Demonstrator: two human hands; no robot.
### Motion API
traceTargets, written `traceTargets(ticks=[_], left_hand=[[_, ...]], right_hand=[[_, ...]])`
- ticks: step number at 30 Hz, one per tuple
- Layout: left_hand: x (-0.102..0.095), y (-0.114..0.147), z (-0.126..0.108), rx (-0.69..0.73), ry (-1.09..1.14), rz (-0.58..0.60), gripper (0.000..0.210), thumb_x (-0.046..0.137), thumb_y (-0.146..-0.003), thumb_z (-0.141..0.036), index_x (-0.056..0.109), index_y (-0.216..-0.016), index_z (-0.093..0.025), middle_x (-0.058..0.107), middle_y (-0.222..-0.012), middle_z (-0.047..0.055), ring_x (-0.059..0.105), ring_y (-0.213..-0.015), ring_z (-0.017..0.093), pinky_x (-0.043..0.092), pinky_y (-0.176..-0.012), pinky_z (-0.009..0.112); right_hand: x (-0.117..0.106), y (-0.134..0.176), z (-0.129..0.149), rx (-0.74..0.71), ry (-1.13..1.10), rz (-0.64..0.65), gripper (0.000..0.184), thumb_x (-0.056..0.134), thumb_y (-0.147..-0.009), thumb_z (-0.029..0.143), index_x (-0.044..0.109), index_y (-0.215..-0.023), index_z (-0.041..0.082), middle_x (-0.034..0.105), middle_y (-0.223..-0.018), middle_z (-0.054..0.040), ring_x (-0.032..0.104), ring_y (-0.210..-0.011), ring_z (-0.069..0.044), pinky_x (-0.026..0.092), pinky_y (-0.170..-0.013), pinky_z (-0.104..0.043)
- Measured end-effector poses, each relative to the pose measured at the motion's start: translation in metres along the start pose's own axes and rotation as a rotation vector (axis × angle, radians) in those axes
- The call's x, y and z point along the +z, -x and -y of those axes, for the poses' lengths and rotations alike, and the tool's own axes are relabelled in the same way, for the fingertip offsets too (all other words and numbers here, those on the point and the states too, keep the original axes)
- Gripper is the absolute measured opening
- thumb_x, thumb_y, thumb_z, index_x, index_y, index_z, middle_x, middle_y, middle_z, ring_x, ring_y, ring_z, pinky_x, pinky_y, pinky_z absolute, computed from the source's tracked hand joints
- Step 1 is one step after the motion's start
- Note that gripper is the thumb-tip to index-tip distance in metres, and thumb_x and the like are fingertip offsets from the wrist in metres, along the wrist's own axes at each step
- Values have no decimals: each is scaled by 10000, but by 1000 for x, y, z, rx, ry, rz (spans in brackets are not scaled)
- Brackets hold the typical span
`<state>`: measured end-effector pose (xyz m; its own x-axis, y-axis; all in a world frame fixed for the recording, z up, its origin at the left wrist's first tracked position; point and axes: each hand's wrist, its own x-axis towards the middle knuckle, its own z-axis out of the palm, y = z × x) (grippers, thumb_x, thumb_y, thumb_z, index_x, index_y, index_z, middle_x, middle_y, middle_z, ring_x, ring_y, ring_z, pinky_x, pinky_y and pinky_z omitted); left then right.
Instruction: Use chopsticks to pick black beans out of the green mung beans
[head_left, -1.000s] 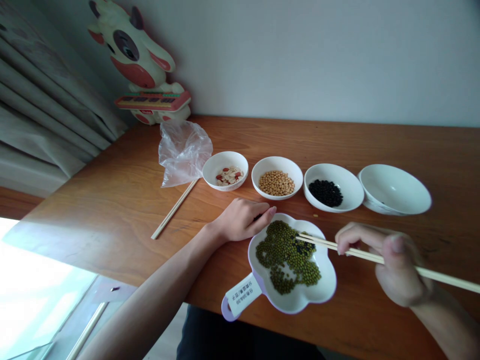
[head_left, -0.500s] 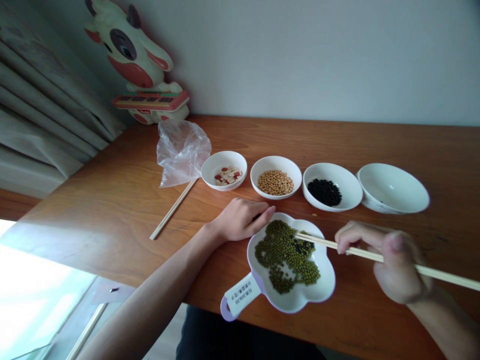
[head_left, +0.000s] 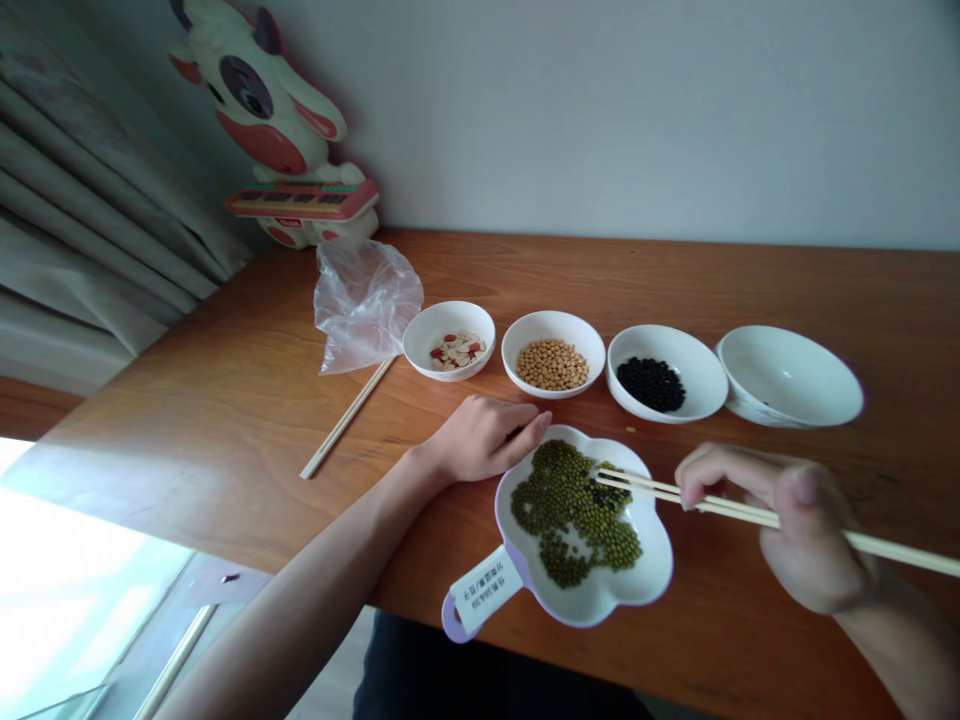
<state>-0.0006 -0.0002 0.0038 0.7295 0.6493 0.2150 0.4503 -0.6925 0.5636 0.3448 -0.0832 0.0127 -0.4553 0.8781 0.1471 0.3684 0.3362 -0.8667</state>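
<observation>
Tabletop (head_left: 225, 400) is showing smooth wood grain, soft sheen. Chopsticks (head_left: 739, 512) are looking like bare matt wood. Scalloped dish (head_left: 651, 540) is reading as smooth semi-gloss plastic; paper label (head_left: 487, 590) looking matt. Bowls (head_left: 810, 385) are shining like glazed ceramic. Bag (head_left: 364, 310) is glinting, thin crumpled plastic. Curtain (head_left: 82, 220) is hanging, matt cloth.

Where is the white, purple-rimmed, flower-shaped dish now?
In the head view, that dish sits low, right of centre, between the left hand at its rim and the right hand holding pale wooden chopsticks.
</observation>
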Motion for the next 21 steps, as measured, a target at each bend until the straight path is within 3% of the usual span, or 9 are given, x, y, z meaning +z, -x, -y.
traceTargets(ticks=[8, 14, 21], left_hand=[[0, 1, 0, -7, 1, -4, 445, 375, -1128, -372, 481, -740, -180, 553, -645, -12, 424, -547, 92, 331, -567, 261], [0, 1, 0, -6, -2, -1, 444, 371, -1127, -374, 500, -749, -180, 565, -654, -11, 432, -549, 94, 341, -570, 259], [-1, 0, -1, -3, -2, -8, 454, 367, -1129, -376, 515, -747, -180, 572, -655, -8, 442, -547, 98, 341, -569, 263]], right_hand=[[6, 2, 6, 1, -11, -95, 769, 117, -1050, 690, 743, -889, 272, 743, -854, -63, 668, -763, -278, 472, -737, -429], [2, -3, 17, -6, -66, -187, 885, 93, -985, 800, 756, -783, 250, 725, -757, -79, 649, -706, -269, 467, -655, -406], [-7, 3, 16, 81, 25, -51, 916, 56, -928, 861, 742, -837, 262, 722, -821, -93, 647, -761, -298, 484, -705, -432]])
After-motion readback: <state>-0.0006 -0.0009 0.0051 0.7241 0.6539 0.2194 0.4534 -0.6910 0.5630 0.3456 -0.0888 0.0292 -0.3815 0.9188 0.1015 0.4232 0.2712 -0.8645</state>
